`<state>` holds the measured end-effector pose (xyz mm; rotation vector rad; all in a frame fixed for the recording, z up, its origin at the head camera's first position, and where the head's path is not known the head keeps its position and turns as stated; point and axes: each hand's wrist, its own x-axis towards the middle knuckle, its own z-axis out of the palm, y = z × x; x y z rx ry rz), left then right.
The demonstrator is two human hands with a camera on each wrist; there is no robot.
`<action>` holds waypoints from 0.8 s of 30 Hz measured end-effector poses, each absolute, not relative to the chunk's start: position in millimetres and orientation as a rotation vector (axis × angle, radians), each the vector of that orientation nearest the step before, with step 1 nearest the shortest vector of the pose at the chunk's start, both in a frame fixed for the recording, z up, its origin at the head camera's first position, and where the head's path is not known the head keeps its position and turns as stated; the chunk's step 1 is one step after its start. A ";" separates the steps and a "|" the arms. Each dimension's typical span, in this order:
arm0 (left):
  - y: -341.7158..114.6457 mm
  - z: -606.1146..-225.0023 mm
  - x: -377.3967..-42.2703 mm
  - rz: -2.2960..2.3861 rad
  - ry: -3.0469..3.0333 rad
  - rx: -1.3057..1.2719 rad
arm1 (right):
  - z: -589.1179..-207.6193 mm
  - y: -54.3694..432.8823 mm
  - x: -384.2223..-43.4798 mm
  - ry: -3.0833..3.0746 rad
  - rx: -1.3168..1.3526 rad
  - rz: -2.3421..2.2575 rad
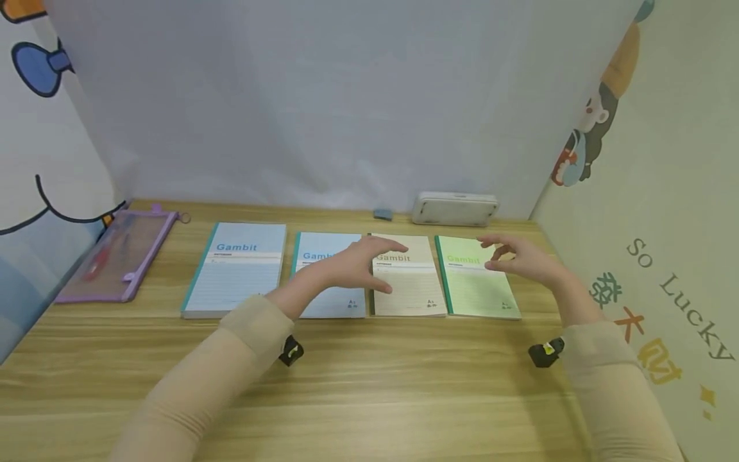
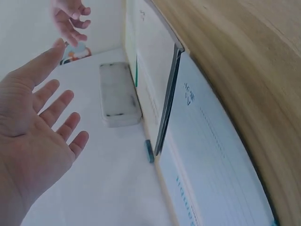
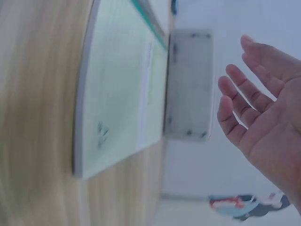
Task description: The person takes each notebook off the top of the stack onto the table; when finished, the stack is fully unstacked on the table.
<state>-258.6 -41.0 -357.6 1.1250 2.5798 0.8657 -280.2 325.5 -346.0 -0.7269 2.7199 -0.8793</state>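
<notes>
My left hand [image 1: 352, 264] hovers over the second blue notebook [image 1: 328, 289] and the beige notebook [image 1: 407, 292], thumb and fingers spread apart around nothing. In the left wrist view, that hand [image 2: 40, 122] has its palm showing, with no object in it. Above the green notebook [image 1: 482, 295] is my right hand [image 1: 522, 260], its fingers loosely bent. The right wrist view shows that hand [image 3: 268, 103] holding nothing, apart from the green notebook [image 3: 117, 84]. Leftmost in the row lies a thicker blue notebook [image 1: 237, 276], marked Gambit like the others.
A purple-edged mesh zip pouch [image 1: 124, 256] with a red item inside lies at the left. Against the back curtain [image 1: 323, 115] stands a white case [image 1: 456, 209], with a small grey-blue block [image 1: 383, 214] beside it. A printed wall [image 1: 652, 256] borders the wooden table [image 1: 369, 391] on the right.
</notes>
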 end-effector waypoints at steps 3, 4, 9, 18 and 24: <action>-58.3 -351.1 -253.8 0.893 2.593 1.103 | -336.1 306.9 -278.3 2.721 -0.761 -0.858; -64.0 -349.1 -252.3 0.903 2.602 1.095 | -332.9 300.4 -277.7 2.719 -0.771 -0.857; -91.6 -339.0 -246.8 0.926 2.671 1.100 | -319.6 263.4 -274.4 2.736 -0.784 -0.911; -143.6 -330.0 -236.9 0.916 2.778 0.980 | -311.3 197.5 -260.4 2.735 -0.823 -1.046; -185.3 -339.1 -238.3 0.952 2.879 0.848 | -315.3 158.3 -250.8 2.655 -0.847 -1.193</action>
